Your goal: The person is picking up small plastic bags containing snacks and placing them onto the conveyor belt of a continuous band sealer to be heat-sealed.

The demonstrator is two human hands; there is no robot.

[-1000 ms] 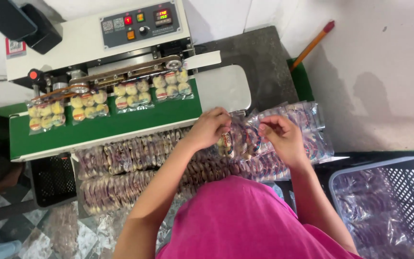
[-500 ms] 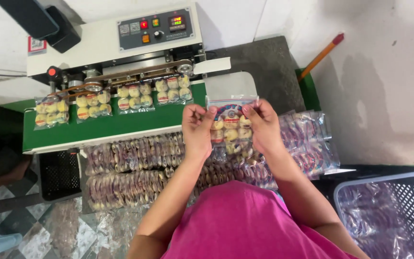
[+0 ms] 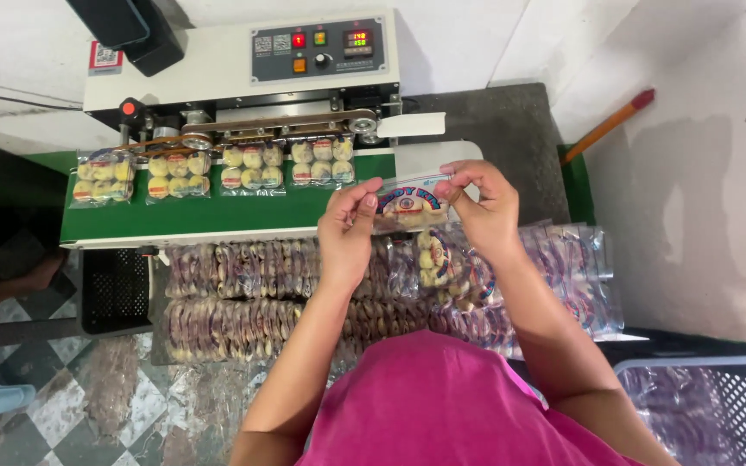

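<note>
Both hands hold one clear packet of round yellow sweets (image 3: 409,205) by its top edge, just above the right end of the green conveyor belt (image 3: 209,216). My left hand (image 3: 347,231) pinches the packet's left corner. My right hand (image 3: 483,207) pinches its right corner. Several filled packets (image 3: 252,167) ride on the belt under the white sealing machine (image 3: 243,65).
Rows of filled packets (image 3: 252,293) are stacked on edge below the belt, with more loose packets (image 3: 563,276) at the right. A grey plastic basket (image 3: 718,406) sits at the bottom right. An orange stick (image 3: 606,128) leans by the wall. A black crate (image 3: 116,289) stands at the left.
Both hands have lifted one packet out of the pile at the right and brought it up and left to the belt's right end. The packets on the belt have moved.
</note>
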